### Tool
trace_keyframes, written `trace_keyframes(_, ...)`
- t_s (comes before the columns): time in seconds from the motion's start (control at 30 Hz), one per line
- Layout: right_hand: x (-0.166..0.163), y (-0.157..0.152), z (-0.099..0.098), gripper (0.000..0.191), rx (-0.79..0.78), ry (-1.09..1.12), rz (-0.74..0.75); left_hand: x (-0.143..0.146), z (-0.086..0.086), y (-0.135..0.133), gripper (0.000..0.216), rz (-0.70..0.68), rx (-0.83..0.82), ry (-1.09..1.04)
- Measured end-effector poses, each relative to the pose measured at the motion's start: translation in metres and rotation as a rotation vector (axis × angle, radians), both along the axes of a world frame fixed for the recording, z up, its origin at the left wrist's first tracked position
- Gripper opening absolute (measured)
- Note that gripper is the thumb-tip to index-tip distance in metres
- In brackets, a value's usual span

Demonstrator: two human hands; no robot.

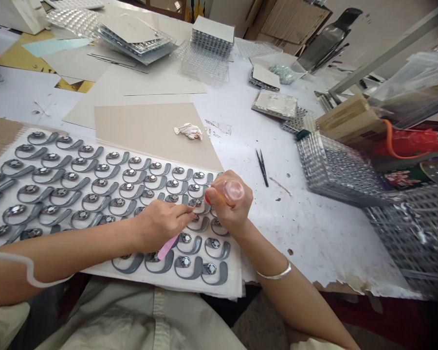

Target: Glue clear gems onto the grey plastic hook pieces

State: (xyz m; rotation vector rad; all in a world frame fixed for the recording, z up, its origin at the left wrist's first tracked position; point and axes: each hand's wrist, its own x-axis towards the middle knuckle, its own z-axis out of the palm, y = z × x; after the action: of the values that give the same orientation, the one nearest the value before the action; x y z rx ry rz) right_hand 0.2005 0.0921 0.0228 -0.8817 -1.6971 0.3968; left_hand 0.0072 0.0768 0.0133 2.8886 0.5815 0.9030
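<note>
My left hand point(164, 218) pinches a slim pink tool point(168, 248), its wide flat end sticking out below the palm. The fingertips reach over the right part of a white sheet point(229, 272). Wrapped around a small clear squeeze bottle point(234, 190) with an orange-red tint is my right hand point(231, 209), just beside the left fingertips. The bottle's round base faces me, and its tip is hidden. Rows of grey curved bands with round, stone-set heads point(184, 261) cover the sheet. Some lie hidden beneath my hands and left forearm.
Black tweezers point(262, 167) and a cotton swab point(281, 186) lie right of the sheet. A crumpled white tissue point(189, 131) rests on beige card point(146, 129). Stacked clear trays point(339, 167) line the right side; more trays point(211, 41) stand at the back.
</note>
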Motion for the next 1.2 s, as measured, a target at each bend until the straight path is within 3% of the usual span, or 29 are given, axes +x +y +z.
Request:
trace_keyframes(0.23,-0.0002,-0.0007,0.0005,0.021,0.003,-0.003,0.011,-0.0001,-0.0013,0.0018,0.015,0.015,-0.004,-0.038)
trace_keyframes(0.6,-0.0013,-0.0022,0.0024,0.022,0.008,-0.019,0.021,-0.0034,-0.006,0.0076,0.014,0.02,-0.17,-0.12)
trace_keyframes(1.2,-0.002,-0.0039,0.0015,0.019,-0.02,0.03,0.037,-0.0047,-0.0077,0.0071,0.014,0.038,-0.218,-0.111)
